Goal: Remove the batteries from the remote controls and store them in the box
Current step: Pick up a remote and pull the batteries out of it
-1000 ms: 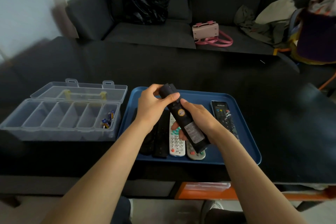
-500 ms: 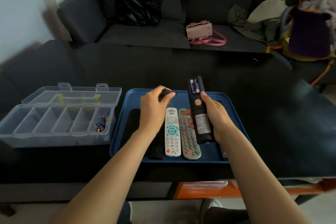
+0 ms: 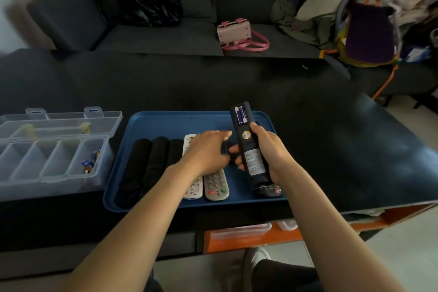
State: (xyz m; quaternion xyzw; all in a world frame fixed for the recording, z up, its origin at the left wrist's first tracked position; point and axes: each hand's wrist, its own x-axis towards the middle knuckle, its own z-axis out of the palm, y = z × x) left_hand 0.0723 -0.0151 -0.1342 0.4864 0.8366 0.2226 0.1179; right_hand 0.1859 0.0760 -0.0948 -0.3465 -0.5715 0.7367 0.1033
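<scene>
Black plastic fills my right hand (image 3: 269,156): I hold a dark remote control (image 3: 248,147) back-side up, fingers and thumb wrapped round its lower half, its far end raised above the blue tray (image 3: 166,123). Its battery bay is uncovered, and two batteries (image 3: 241,115) sit side by side in it, purple-wrapped with white ends.

My left hand (image 3: 206,152) hovers low over the tray, just beside the remote, fingers curled round a small dark piece (image 3: 225,148). I take it for the battery cover, though it is mostly hidden under my fingers. That grip is narrow and occupied, so I judge the step in hand to be setting the cover down.

Next comes prying the two cells out. That calls for a free fingertip under one end of a battery while my right grip keeps the remote steady; then both go to the clear compartment box (image 3: 47,161), which stands open on the dark surface (image 3: 331,137) just left of the tray. A few batteries (image 3: 91,161) already lie in its rightmost compartment.

Other remotes lie in the tray: three black ones, a white one (image 3: 190,144) and a grey one (image 3: 216,185).
</scene>
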